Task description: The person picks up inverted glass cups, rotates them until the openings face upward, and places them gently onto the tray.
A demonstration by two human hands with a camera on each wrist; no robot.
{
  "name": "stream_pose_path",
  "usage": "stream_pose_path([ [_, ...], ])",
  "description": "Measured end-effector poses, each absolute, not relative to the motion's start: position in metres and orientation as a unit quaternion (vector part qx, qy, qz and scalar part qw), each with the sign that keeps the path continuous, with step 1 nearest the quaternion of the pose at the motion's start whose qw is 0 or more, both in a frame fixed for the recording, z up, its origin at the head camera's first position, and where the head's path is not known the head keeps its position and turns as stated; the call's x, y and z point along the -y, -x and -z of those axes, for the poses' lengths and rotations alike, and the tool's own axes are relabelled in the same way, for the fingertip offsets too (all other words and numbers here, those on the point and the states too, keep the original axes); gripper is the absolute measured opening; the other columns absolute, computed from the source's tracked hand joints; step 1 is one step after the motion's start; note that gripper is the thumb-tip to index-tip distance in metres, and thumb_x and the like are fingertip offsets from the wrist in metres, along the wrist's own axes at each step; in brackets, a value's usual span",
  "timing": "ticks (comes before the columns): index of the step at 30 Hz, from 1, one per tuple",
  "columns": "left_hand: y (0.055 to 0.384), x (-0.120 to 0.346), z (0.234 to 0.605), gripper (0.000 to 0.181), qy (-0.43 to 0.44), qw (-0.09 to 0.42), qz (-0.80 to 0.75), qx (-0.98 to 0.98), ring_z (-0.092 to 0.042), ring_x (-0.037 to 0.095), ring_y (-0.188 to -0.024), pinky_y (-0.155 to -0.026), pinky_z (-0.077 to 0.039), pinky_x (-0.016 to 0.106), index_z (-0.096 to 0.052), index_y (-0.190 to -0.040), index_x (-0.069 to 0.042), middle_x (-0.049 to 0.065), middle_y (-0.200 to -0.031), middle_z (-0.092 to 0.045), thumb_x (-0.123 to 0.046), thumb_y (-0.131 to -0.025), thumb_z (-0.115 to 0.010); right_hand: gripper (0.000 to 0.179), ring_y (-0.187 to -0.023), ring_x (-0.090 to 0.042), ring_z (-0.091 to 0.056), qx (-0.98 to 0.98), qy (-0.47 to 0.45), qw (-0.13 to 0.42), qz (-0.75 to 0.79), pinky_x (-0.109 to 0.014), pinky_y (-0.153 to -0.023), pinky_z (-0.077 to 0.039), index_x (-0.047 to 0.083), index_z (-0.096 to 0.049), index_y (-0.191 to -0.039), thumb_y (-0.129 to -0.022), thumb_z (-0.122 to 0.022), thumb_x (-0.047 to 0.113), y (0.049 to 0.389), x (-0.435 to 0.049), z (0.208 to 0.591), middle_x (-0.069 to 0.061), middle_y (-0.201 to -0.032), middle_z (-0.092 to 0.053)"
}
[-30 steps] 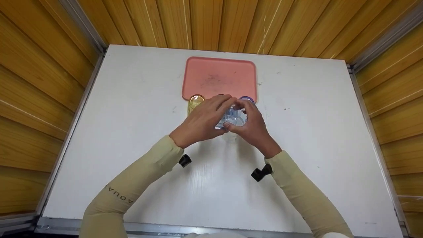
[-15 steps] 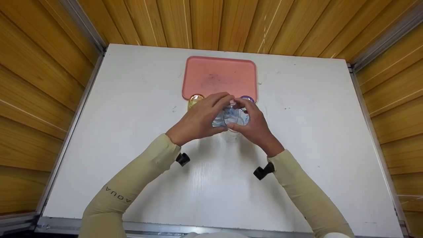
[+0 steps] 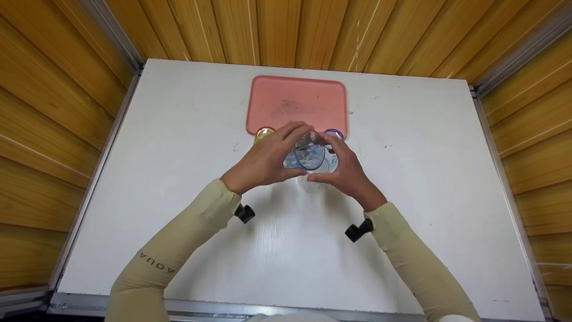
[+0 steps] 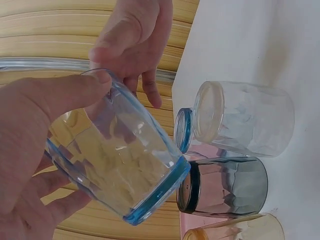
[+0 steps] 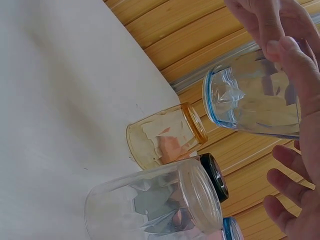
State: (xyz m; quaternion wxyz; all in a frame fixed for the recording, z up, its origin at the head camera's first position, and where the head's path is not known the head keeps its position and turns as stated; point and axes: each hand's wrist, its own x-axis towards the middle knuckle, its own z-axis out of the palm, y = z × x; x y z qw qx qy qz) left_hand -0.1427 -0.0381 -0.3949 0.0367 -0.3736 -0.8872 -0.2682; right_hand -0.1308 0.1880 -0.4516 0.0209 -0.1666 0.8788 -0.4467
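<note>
My left hand (image 3: 263, 161) grips a clear, blue-tinted tumbler (image 4: 120, 155), thumb at its rim and fingers around the far side. The tumbler is raised above the table, its mouth tipped toward the head camera and its thick blue base pointing downward. Facing it from the other side is my right hand (image 3: 347, 172), fingers loosely bent and thumb near the rim. In the right wrist view those right fingers (image 5: 287, 180) stand apart from the glass. Below stand a clear tumbler (image 4: 257, 117), a smoky grey one (image 4: 230, 187), an amber one (image 5: 160, 137) and another blue-banded one (image 4: 184, 130), thick ends up.
A pink tray (image 3: 295, 98) lies on the white table (image 3: 402, 188) behind the row of tumblers. Wood-patterned walls (image 3: 277, 33) enclose the back and sides. A metal rail (image 3: 223, 308) runs along the front edge.
The left hand has shifted slightly left and away with the tumbler, whose mouth now faces the head camera more. The right hand has moved slightly right, widening the gap between the hands.
</note>
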Motion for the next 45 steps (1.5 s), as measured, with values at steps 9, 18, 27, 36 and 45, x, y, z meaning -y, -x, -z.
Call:
stream_pose_path([
  [9, 0.1446, 0.0417, 0.3972, 0.089, 0.391, 0.029, 0.281, 0.876, -0.052, 0.011, -0.123, -0.104, -0.047, 0.028, -0.031, -0.149, -0.027, -0.008, -0.149, -0.036, -0.039, -0.075, -0.081, 0.099, -0.129, -0.022, -0.046, -0.873, 0.184, 0.008, 0.452, -0.046, -0.108, -0.042, 0.022, -0.037, -0.148, -0.066, -0.089, 0.036, 0.1317, -0.19, 0.4504, -0.001, -0.144, -0.046],
  [18, 0.1441, 0.0433, 0.3966, 0.09, 0.399, 0.004, 0.298, 0.867, -0.053, 0.013, -0.122, -0.102, -0.049, 0.028, -0.029, -0.15, -0.031, -0.01, -0.149, -0.034, -0.038, -0.077, -0.081, 0.096, -0.127, -0.019, -0.047, -0.868, 0.172, 0.022, 0.465, -0.045, -0.106, -0.045, 0.025, -0.036, -0.148, -0.068, -0.088, 0.035, 0.1314, -0.19, 0.4489, 0.0, -0.144, -0.046],
  [27, 0.1452, 0.044, 0.3976, 0.089, 0.395, 0.0, 0.302, 0.867, -0.049, 0.013, -0.127, -0.104, -0.048, 0.032, -0.03, -0.149, -0.029, -0.009, -0.151, -0.033, -0.042, -0.076, -0.08, 0.095, -0.126, -0.022, -0.05, -0.859, 0.182, 0.021, 0.478, -0.044, -0.108, -0.044, 0.025, -0.036, -0.148, -0.069, -0.087, 0.034, 0.1308, -0.1896, 0.4477, -0.001, -0.142, -0.05],
  [36, 0.1456, 0.0432, 0.3955, 0.094, 0.396, 0.001, 0.282, 0.874, -0.048, 0.011, -0.13, -0.105, -0.046, 0.029, -0.029, -0.151, -0.029, -0.009, -0.153, -0.032, -0.041, -0.074, -0.082, 0.093, -0.121, -0.027, -0.054, -0.862, 0.197, -0.016, 0.467, -0.044, -0.104, -0.047, 0.018, -0.04, -0.146, -0.068, -0.088, 0.032, 0.1297, -0.1892, 0.4474, -0.005, -0.137, -0.053],
  [45, 0.1456, 0.0427, 0.392, 0.098, 0.403, 0.02, 0.252, 0.879, -0.044, 0.011, -0.134, -0.111, -0.041, 0.031, -0.026, -0.152, -0.029, -0.008, -0.154, -0.033, -0.044, -0.073, -0.082, 0.093, -0.123, -0.03, -0.052, -0.862, 0.205, -0.034, 0.463, -0.048, -0.104, -0.047, 0.015, -0.042, -0.145, -0.066, -0.089, 0.031, 0.1296, -0.1889, 0.4476, -0.007, -0.139, -0.053],
])
